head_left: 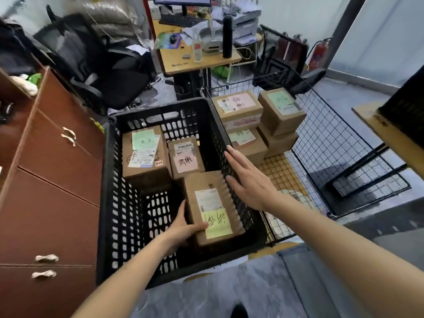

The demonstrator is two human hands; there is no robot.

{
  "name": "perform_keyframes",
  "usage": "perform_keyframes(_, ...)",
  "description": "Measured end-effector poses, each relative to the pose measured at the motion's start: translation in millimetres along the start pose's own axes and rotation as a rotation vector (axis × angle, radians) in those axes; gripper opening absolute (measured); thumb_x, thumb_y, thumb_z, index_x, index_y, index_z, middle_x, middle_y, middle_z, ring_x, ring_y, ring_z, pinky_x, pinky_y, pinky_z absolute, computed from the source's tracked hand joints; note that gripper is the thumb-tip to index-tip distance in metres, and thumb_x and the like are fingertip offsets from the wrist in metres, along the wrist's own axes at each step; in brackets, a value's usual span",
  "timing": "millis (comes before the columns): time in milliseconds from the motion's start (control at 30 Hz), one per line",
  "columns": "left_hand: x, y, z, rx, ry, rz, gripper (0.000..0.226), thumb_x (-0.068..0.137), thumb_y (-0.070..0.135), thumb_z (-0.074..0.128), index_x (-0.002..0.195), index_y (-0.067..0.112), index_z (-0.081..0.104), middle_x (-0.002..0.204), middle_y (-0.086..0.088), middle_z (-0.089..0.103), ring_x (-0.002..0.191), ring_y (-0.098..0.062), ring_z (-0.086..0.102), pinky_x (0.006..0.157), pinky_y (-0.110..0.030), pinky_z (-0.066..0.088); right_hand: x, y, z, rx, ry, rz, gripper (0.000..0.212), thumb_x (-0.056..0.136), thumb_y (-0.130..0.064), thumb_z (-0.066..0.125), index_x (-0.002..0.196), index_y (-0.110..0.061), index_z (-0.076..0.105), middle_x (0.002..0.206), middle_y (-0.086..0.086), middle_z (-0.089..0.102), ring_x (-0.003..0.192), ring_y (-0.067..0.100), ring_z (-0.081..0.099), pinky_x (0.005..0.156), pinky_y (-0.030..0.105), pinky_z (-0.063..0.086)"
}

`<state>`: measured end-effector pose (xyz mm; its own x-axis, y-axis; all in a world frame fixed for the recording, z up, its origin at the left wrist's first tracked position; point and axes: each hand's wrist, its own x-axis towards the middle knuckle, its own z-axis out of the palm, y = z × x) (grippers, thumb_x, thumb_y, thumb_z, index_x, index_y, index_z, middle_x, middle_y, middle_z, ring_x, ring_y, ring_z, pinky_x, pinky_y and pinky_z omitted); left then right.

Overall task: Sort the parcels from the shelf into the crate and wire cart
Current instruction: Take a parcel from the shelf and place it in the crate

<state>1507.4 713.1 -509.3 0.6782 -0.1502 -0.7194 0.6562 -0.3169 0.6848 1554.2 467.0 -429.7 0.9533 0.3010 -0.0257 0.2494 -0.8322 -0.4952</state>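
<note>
Black plastic crate (pixel 110 180) on the floor at centre, holding three cardboard parcels. Nearest one, the parcel with a yellow note (pixel 212 207), lying against the crate's right wall. Gripped at its near-left corner by the left hand (pixel 183 228), thumb curled over the top beside the yellow note, fingers wrapped down the left side. Right hand (pixel 246 177) flat and palm down over the crate's right rim, fingers straight and slightly spread, holding nothing; contact with the rim or parcel impossible to tell. Farther in, a parcel with a green note (pixel 144 152) on the left and a parcel with a pink note (pixel 185 157) just beside it. Right of the crate, touching it, a wire cart (pixel 332 138) with four stacked boxes (pixel 259 118) at its far end. Brown cabinet (pixel 46 180) on the left; desk (pixel 195 58) and office chair (pixel 96 65) beyond.
</note>
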Motion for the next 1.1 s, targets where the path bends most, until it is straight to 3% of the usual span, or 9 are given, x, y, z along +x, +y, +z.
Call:
perform_keyframes(133,15,-10,1,0.084,-0.006,-0.055,0.111,0.083,0.014,0.083,0.16,0.037,0.007,0.149,-0.003,0.051,0.135,-0.026,0.048,0.09,-0.048,0.048,0,0,-1,0.026,-0.001,-0.01,0.067,0.108,-0.037,0.041,0.164,-0.025,0.007,0.169,-0.018,-0.008,0.154,-0.002,-0.008,0.127,0.033,0.014)
perform_keyframes(233,23,-12,-6,0.131,0.019,-0.042,0.117,0.077,0.022,0.089,0.161,0.031,0.008,0.153,-0.004,0.046,0.138,-0.027,0.045,0.103,-0.051,0.047,0,-1,-1,0.038,0.008,-0.007,0.067,0.108,-0.038,0.042,0.164,-0.026,0.008,0.169,-0.019,-0.007,0.154,-0.002,-0.007,0.127,0.035,0.017)
perform_keyframes(300,28,-7,-10,0.133,0.082,0.031,0.115,0.077,0.025,0.088,0.161,0.024,0.009,0.156,-0.004,0.042,0.14,-0.025,0.043,0.113,-0.045,0.038,0,-1,-1,0.039,0.017,-0.01,0.067,0.108,-0.039,0.042,0.164,-0.026,0.009,0.169,-0.019,-0.005,0.154,-0.001,-0.006,0.127,0.037,0.018)
perform_keyframes(433,43,11,-21,0.255,0.22,0.215,0.118,0.076,0.034,0.089,0.162,0.024,0.01,0.164,-0.003,0.029,0.148,-0.022,0.031,0.118,-0.04,0.029,0,0,0,0.054,0.025,-0.013,0.067,0.107,-0.04,0.042,0.164,-0.026,0.009,0.169,-0.02,-0.005,0.154,-0.001,-0.005,0.127,0.039,0.021)
perform_keyframes(533,59,23,-28,0.328,0.234,0.249,0.121,0.073,0.039,0.09,0.163,0.022,0.01,0.167,-0.002,0.019,0.151,-0.021,0.025,0.12,-0.041,0.026,0,0,2,0.055,0.027,-0.012,0.067,0.107,-0.041,0.042,0.164,-0.027,0.009,0.168,-0.022,-0.007,0.153,-0.003,-0.006,0.126,0.039,0.023)
perform_keyframes(800,65,19,-23,0.363,0.22,0.272,0.122,0.064,0.041,0.095,0.159,0.022,0.021,0.157,0.0,0.037,0.14,-0.018,0.042,0.113,-0.039,0.04,-1,-3,1,0.045,0.036,-0.016,0.066,0.107,-0.04,0.043,0.164,-0.031,0.01,0.166,-0.028,-0.009,0.153,-0.005,-0.003,0.119,0.038,0.037)
perform_keyframes(1100,62,18,-26,0.364,0.194,0.234,0.125,0.064,0.044,0.094,0.161,0.028,0.017,0.158,0.001,0.037,0.139,-0.019,0.043,0.114,-0.043,0.04,0,-3,2,0.007,0.054,-0.03,0.066,0.107,-0.04,0.043,0.163,-0.032,0.011,0.166,-0.028,-0.009,0.154,-0.001,0.001,0.112,0.039,0.046)
